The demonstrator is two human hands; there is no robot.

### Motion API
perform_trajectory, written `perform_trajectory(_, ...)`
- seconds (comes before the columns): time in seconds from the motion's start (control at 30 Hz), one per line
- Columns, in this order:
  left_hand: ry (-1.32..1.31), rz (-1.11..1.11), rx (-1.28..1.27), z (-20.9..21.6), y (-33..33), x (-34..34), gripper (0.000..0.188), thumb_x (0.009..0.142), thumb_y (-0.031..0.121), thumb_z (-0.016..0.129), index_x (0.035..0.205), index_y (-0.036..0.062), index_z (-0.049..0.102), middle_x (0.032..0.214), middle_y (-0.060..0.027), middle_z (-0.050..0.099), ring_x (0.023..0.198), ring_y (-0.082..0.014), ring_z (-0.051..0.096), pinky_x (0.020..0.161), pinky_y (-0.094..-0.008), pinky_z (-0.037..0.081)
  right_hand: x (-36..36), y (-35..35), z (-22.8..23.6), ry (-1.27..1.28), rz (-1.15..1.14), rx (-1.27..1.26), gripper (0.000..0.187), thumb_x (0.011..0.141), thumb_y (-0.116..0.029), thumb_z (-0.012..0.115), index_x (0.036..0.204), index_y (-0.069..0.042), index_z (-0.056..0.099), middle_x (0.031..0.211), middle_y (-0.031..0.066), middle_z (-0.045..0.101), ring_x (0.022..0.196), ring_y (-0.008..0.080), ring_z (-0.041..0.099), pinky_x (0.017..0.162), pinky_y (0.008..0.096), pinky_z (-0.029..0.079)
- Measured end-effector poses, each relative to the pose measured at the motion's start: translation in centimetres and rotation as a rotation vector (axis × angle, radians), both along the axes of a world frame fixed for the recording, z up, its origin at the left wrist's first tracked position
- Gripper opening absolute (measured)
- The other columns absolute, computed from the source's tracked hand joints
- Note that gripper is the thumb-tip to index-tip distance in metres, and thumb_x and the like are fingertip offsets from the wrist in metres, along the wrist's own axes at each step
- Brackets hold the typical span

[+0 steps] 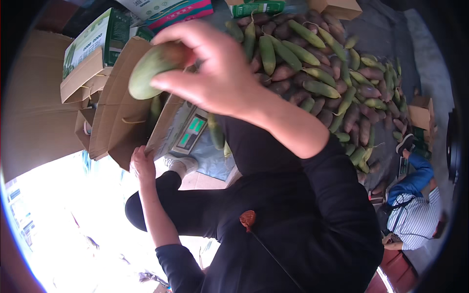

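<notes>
My right hand [210, 73], a little blurred, is raised above an open cardboard box. Its thumb and fingers close round a thick green radish [152, 73] with a reddish end. Lower down, my left hand [142, 165] pinches the near edge of the cardboard box [119, 110]. Inside the box, part of a green radish [155, 108] shows; deeper contents are in shadow. Against the right side of the box is a scale [190, 133] with a lit green display. A long green radish [215, 132] lies by my knee.
A large pile of green and purplish radishes [320, 88] spreads over a dark sheet to the right. Printed green-and-white cartons [90, 46] stand at the upper left. A person in a striped shirt [415, 219] sits at the far right beside another open carton [422, 117].
</notes>
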State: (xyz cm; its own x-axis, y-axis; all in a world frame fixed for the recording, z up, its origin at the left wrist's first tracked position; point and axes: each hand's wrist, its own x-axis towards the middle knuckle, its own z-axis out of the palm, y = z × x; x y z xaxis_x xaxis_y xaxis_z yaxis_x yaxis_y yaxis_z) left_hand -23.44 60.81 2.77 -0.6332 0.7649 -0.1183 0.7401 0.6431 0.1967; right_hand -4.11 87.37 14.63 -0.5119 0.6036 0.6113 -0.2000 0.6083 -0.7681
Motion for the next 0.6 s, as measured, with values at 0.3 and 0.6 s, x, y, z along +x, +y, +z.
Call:
perform_trajectory(0.3, 0.032, -0.048, 0.0, -0.9, -1.7, -1.5, 0.03, 0.078, 0.018, 0.06, 0.099, -0.0038, 0.058, 0.096, -0.0231, 0.058, 0.089, -0.0405, 0.058, 0.075, -0.0459, 0.046, -9.4, -2.2, -6.4, -0.068, -0.139, -0.14, 0.039, 0.064, -0.01, 0.071, 0.1, -0.004, 0.056, 0.095, 0.0127, 0.057, 0.096, 0.0315, 0.054, 0.081, 0.0409, 0.043)
perform_trajectory(0.6, -0.07, -0.025, 0.045, -0.8, -1.0, -0.7, 0.029, 0.076, 0.011, 0.06, 0.099, -0.0072, 0.057, 0.093, -0.0221, 0.059, 0.086, -0.0392, 0.058, 0.075, -0.0439, 0.046, 0.5, 2.5, -7.9, -0.045, -0.226, -0.278, 0.026, 0.073, -0.012, 0.069, 0.096, -0.002, 0.062, 0.095, 0.0138, 0.06, 0.094, 0.0273, 0.058, 0.081, 0.0372, 0.048)
